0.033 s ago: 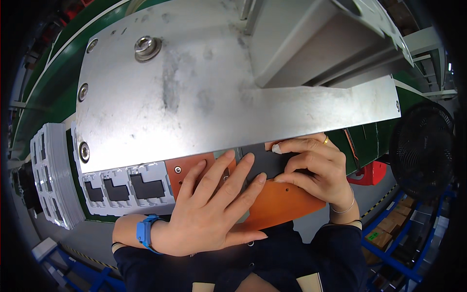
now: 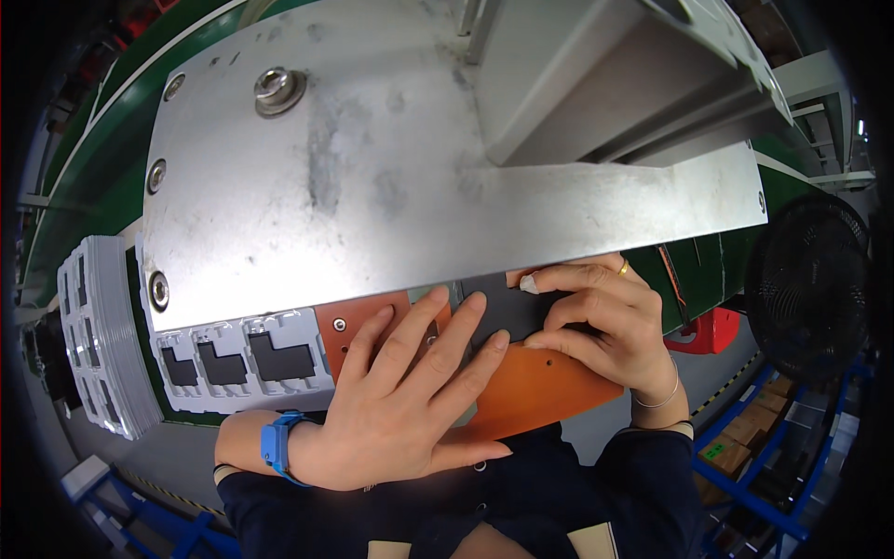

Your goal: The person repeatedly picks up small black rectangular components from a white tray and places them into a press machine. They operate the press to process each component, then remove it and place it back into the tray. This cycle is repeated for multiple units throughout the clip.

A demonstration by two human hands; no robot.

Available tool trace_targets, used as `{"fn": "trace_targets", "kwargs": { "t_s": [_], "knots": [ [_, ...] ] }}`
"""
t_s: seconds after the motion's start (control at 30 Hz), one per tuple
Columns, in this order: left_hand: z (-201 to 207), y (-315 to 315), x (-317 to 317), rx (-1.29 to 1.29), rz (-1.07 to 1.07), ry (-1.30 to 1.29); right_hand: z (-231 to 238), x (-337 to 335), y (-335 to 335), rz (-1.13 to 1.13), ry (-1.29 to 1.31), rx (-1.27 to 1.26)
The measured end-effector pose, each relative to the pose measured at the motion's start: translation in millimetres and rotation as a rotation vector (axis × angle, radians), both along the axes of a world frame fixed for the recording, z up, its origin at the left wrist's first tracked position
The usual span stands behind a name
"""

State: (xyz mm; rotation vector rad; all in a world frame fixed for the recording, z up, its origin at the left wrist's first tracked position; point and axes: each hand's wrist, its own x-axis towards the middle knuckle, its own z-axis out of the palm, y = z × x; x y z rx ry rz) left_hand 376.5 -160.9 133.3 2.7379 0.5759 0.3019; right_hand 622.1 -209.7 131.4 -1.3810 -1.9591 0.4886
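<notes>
My left hand (image 2: 400, 396), a blue band on its wrist, lies flat with fingers spread over a reddish-brown plate (image 2: 331, 354) and the left side of a dark grey sheet (image 2: 503, 307). At the sheet's right side is my right hand (image 2: 605, 321), its fingers curled and its thumb low on the sheet near an orange board (image 2: 540, 391). Whatever its fingertips pinch is hidden. One fingertip carries a white wrap (image 2: 529, 284). Above both hands a large metal plate (image 2: 372, 186) covers the far part of the work.
Left of the plate sits a white tray (image 2: 233, 396) holding black L-shaped pieces (image 2: 282, 361). Further left stands a stack of white trays (image 2: 107, 335). A metal upright (image 2: 605, 93) rises from the large plate. On the right are a red tool (image 2: 712, 331) and a black fan (image 2: 805, 284).
</notes>
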Motion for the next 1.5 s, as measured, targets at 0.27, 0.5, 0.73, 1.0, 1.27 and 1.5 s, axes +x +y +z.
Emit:
{"fn": "trace_targets", "kwargs": {
  "t_s": [0.27, 0.5, 0.73, 1.0, 1.27, 1.5],
  "knots": [
    [-1.5, -0.4, 0.5, 0.0, 0.01, -0.01, 0.1, -0.5, -0.9, -0.019, 0.01, -0.004],
    [2.0, -0.7, 2.1, 0.031, 0.022, 0.015, 3.4, -3.0, -0.7, -0.028, 0.014, -0.011],
    [4.2, 0.1, 4.0, 0.028, 0.031, 0.005, 4.2, -1.3, 0.4, -0.024, 0.013, -0.012],
    [2.8, 2.6, 6.5, 0.038, 0.03, -0.052, 3.6, -1.6, 0.3, -0.032, 0.018, -0.008],
    [2.9, 2.7, 8.3, 0.02, 0.03, -0.074, 4.9, -1.2, 1.1, -0.04, 0.016, -0.009],
    [3.1, 1.4, 7.5, 0.037, 0.036, -0.071, 5.7, -2.2, 1.3, -0.035, 0.031, -0.021]
  ]
}}
